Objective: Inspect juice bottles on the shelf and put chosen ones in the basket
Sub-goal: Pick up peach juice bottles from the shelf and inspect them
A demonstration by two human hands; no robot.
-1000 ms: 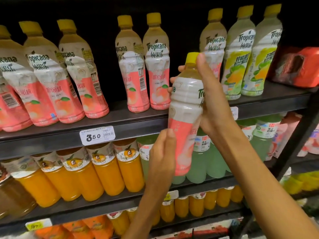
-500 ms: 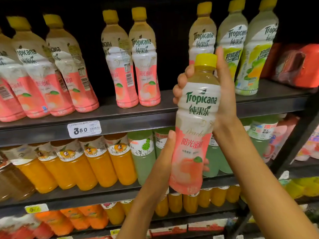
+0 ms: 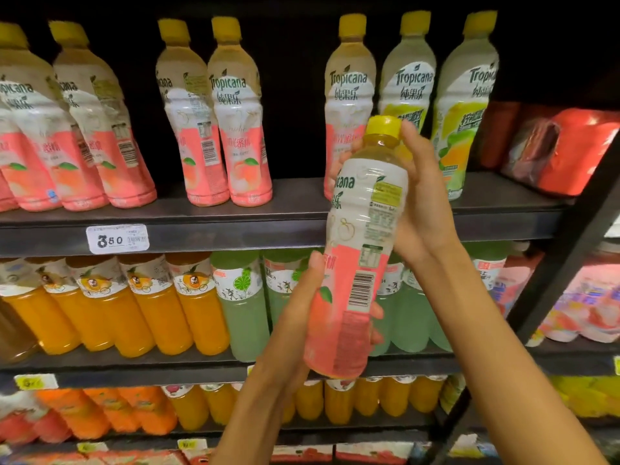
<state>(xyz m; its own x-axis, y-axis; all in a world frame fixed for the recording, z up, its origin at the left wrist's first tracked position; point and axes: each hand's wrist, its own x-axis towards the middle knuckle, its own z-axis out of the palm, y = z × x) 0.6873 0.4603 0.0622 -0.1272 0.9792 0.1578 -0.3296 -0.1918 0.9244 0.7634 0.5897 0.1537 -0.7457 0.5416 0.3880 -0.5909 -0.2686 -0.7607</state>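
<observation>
A clear plastic peach juice bottle with a yellow screw cap and a white-and-pink wrap label point(image 3: 357, 250) is being held upright, slightly tilted, in front of the dark metal shelf unit point(image 3: 235, 226), level with the gap between the top and second tiers; its barcode and nutrition panel are facing the camera, with only the tail of the brand lettering showing at the left edge. The right hand point(image 3: 419, 203) is gripping the neck and shoulder, thumb lying up beside the cap, fingers wrapping behind; the left hand point(image 3: 302, 313) is cradling the lower body, thumb pressing the front of the label, fingertips showing past the bottle's right side. Matching pink-labelled bottles point(image 3: 214, 115) are standing on the top tier; a white price tag reading 3.50 point(image 3: 117, 238) is hanging on the shelf edge. The fine print on the held label is blurring beyond reading; the right hand's fingers are mostly hiding behind the bottle; no basket is showing in view.
</observation>
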